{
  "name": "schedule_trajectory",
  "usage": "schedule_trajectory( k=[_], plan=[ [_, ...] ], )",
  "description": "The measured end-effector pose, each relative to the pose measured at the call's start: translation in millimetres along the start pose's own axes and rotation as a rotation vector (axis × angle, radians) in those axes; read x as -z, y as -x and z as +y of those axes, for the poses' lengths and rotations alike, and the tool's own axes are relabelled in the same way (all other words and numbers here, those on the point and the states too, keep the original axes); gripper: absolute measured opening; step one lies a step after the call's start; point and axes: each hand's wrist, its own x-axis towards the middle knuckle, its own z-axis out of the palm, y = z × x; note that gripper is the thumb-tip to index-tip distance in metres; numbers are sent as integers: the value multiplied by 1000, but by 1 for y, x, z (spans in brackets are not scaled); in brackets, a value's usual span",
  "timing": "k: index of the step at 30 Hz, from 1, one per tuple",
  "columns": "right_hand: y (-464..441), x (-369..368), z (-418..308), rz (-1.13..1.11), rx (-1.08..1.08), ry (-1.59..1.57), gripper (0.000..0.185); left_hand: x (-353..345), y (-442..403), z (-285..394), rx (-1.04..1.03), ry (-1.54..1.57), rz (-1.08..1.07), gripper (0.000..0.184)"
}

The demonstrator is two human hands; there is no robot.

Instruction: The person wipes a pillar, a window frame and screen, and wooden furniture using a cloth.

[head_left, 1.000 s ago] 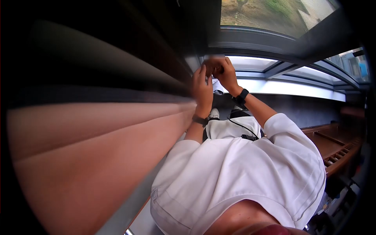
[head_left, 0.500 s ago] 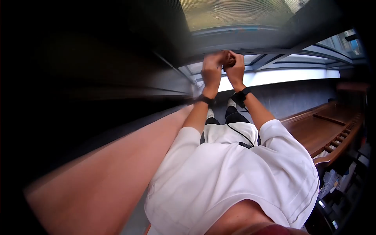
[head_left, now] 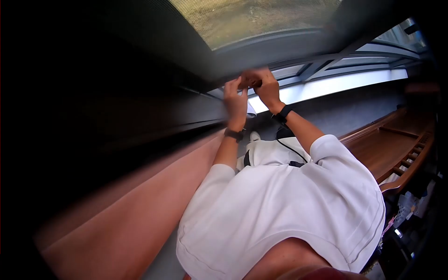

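My left hand is raised beside the lower edge of a mesh screen, its fingers curled and blurred. Close to its right is my right hand, with the fingers bent inward toward the left one. A small brownish, smeared shape shows between the fingertips of both hands; its kind cannot be made out. Each wrist wears a black band, and a black cable runs from the right wrist down to my waist.
A grey window frame crosses in front of me, above a bright white sill. On the right stands a brown wooden piece of furniture with slats. A pinkish panel runs along my left, with deep shadow beyond it.
Both hands have shifted left and slightly down in view, still close together. The screen and window frame have tilted as my head turned.
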Motion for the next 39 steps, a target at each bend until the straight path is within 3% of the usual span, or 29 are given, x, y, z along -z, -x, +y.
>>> schedule_trajectory(
  k=[7, 14, 17, 22, 24, 27, 31, 37, 39],
  plan=[
    [-9, 51, 50, -12, -27, 23, 43, -51, -4, 35, -73, -38, -74, 34],
    [-21, 154, 145, -12, -239, 52, 31, -173, 2, 103, -172, -66, -146, 21],
    [-26, 201, 194, 34, -304, 16, 30, -230, 6, 143, -233, -73, -150, 30],
    [-46, 282, 252, 41, -334, -32, 30, -309, 13, 206, -224, -112, -118, 21],
    [-56, 307, 262, 79, -250, -12, 28, -327, 16, 226, -249, -151, -81, 20],
    [-70, 329, 269, 67, -130, -2, 40, -337, 18, 248, -198, -183, -40, 21],
    [-86, 341, 252, 110, -65, -94, 38, -323, 11, 262, -136, -145, -21, 21],
    [-132, 384, 203, 226, 105, -264, 46, -297, -15, 323, -373, -38, 272, 30],
    [-136, 391, 203, 215, 135, -256, 47, -296, -15, 328, -405, -69, 265, 35]
  ],
)
